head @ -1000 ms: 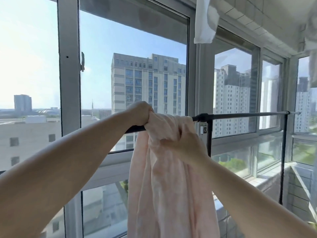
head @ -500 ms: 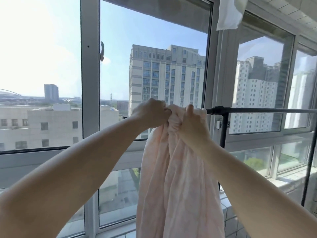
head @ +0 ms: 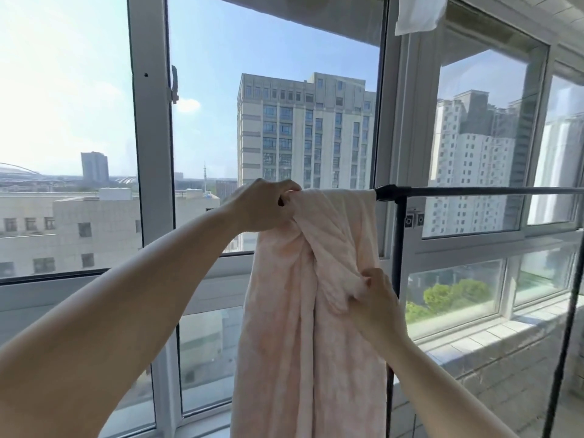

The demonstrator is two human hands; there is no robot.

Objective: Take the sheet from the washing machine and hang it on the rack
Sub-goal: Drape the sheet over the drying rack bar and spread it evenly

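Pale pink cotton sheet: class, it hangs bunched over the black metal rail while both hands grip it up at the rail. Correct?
Not quite. In the head view only the left hand grips the pale pink cotton sheet at the black metal rail; the right hand pinches it lower down.

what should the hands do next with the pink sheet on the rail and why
Probably draw the right hand rightward along the rail to spread the sheet. It hangs bunched in thick folds near the rail's corner joint, the left hand grips its top, and the right pinches a fold lower down.
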